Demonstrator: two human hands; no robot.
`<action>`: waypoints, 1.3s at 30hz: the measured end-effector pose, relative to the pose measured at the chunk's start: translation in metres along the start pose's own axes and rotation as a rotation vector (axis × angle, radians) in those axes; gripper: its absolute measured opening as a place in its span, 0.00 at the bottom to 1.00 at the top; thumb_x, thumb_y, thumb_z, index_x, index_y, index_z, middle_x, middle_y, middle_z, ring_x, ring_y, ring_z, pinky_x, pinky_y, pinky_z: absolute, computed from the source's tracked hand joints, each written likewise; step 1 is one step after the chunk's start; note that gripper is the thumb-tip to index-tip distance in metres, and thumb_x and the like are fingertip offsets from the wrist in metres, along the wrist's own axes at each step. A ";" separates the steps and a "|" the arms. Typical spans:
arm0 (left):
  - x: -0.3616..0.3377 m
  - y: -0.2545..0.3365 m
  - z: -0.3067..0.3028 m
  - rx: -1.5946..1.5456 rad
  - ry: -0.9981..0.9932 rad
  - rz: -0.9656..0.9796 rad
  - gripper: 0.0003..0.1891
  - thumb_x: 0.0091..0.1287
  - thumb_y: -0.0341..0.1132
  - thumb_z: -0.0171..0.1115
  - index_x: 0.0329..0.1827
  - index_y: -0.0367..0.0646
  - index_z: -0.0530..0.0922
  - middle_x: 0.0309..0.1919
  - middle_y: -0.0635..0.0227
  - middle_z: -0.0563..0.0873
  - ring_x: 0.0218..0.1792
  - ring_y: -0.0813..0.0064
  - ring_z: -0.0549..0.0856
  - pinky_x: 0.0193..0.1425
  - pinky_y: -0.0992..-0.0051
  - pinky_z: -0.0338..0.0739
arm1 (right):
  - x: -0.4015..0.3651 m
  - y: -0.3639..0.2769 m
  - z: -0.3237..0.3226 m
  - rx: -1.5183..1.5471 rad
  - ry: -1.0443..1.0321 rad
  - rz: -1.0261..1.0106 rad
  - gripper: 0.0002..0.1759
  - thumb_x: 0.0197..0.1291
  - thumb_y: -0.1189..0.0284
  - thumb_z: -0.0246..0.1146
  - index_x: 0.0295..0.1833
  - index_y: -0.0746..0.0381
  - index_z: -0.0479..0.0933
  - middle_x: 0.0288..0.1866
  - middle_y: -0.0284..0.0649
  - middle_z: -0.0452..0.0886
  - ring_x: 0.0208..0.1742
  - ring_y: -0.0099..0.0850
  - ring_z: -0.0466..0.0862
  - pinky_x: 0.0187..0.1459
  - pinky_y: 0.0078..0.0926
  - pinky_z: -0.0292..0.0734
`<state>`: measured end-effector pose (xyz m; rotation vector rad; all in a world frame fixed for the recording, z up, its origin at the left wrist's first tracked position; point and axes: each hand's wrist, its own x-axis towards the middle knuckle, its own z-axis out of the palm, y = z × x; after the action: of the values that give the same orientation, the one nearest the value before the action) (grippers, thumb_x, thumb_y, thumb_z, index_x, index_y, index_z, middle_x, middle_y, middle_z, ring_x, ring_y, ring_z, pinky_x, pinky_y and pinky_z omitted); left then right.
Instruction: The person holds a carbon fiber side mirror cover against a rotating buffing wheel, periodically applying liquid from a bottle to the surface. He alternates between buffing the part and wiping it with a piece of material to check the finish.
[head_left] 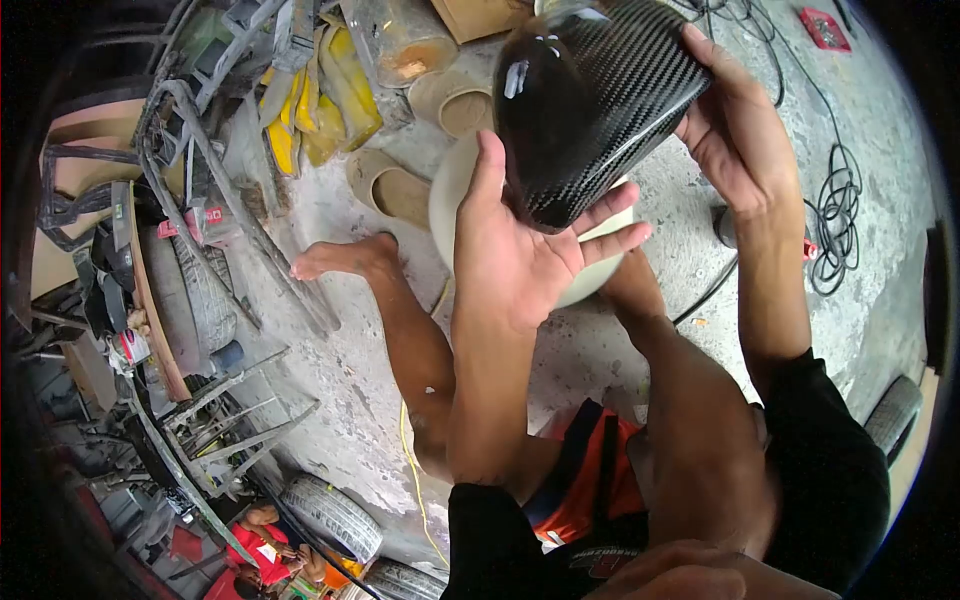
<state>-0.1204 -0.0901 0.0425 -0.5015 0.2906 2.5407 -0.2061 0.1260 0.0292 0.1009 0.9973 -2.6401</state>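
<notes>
A glossy black carbon-fibre shell (610, 95), shaped like a car's side-mirror cover, is held up between my hands. My left hand (520, 250) supports its narrow lower end, with the thumb up along the left side and the fingers reaching beneath it. On the other side, my right hand (740, 140) grips the right edge, its thumb on the upper corner and its other fingers mostly hidden behind the shell. Below the shell is a pale round object (455, 185), largely covered by it and my left hand.
A pair of brown slippers (375, 185) lies on the concrete floor beside yellow pieces (345, 95). Black cable (840, 220) coils at the right, below a red tray (825, 28). Frames and scrap (215, 290) crowd the left. Tyres (335, 512) and a person in red (262, 550) are lower left.
</notes>
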 end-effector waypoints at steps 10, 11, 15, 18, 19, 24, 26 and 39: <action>0.025 -0.008 -0.004 0.486 0.107 0.005 0.44 0.72 0.74 0.32 0.62 0.39 0.75 0.32 0.62 0.80 0.42 0.42 0.89 0.58 0.39 0.79 | -0.016 -0.019 -0.012 0.010 0.278 -0.082 0.12 0.74 0.71 0.55 0.52 0.71 0.75 0.45 0.45 0.85 0.41 0.29 0.88 0.43 0.21 0.90; 0.031 -0.011 0.000 0.560 0.125 0.065 0.44 0.72 0.74 0.32 0.60 0.38 0.75 0.34 0.63 0.82 0.29 0.57 0.89 0.51 0.44 0.84 | -0.021 -0.020 -0.014 0.008 0.311 -0.119 0.12 0.74 0.71 0.56 0.50 0.71 0.75 0.43 0.45 0.85 0.40 0.30 0.88 0.43 0.21 0.90; 0.050 -0.016 0.008 0.589 0.134 0.103 0.43 0.74 0.71 0.33 0.59 0.35 0.74 0.39 0.65 0.85 0.15 0.78 0.71 0.39 0.53 0.89 | -0.032 -0.028 -0.002 -0.019 0.457 -0.190 0.11 0.72 0.71 0.58 0.49 0.70 0.76 0.39 0.41 0.81 0.35 0.26 0.85 0.39 0.20 0.89; 0.055 -0.014 0.001 0.485 0.098 0.023 0.41 0.75 0.68 0.34 0.61 0.35 0.74 0.31 0.59 0.86 0.16 0.66 0.79 0.45 0.42 0.84 | -0.036 -0.033 -0.008 -0.021 0.505 -0.185 0.12 0.71 0.71 0.58 0.49 0.70 0.76 0.37 0.40 0.80 0.33 0.26 0.83 0.39 0.21 0.89; 0.055 -0.014 -0.001 0.486 0.096 0.023 0.41 0.75 0.68 0.34 0.61 0.35 0.74 0.31 0.59 0.86 0.16 0.66 0.79 0.45 0.42 0.84 | -0.037 -0.033 -0.016 0.024 0.454 -0.181 0.10 0.71 0.73 0.57 0.48 0.71 0.76 0.41 0.45 0.83 0.38 0.30 0.86 0.43 0.24 0.89; 0.047 -0.014 -0.003 0.539 0.105 0.092 0.39 0.75 0.68 0.36 0.59 0.37 0.75 0.35 0.64 0.86 0.22 0.70 0.83 0.49 0.48 0.86 | -0.041 -0.025 -0.008 0.071 0.365 -0.207 0.11 0.71 0.73 0.58 0.51 0.70 0.76 0.46 0.46 0.85 0.44 0.30 0.88 0.44 0.25 0.89; 0.041 -0.010 -0.006 0.549 0.059 0.117 0.37 0.76 0.66 0.38 0.58 0.37 0.76 0.36 0.62 0.87 0.25 0.65 0.86 0.51 0.51 0.86 | -0.042 -0.018 -0.008 0.098 0.209 -0.248 0.12 0.71 0.73 0.59 0.53 0.70 0.77 0.51 0.47 0.85 0.49 0.32 0.88 0.50 0.29 0.88; 0.025 0.010 0.001 0.634 0.134 0.122 0.37 0.76 0.64 0.39 0.64 0.37 0.74 0.48 0.53 0.88 0.35 0.53 0.90 0.54 0.38 0.82 | -0.035 0.002 -0.022 0.270 0.000 -0.145 0.21 0.72 0.72 0.58 0.66 0.71 0.69 0.61 0.49 0.80 0.59 0.38 0.84 0.59 0.39 0.84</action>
<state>-0.1455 -0.0867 0.0340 -0.4061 1.1550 2.3464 -0.1734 0.1482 0.0170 0.0922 0.6650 -2.8944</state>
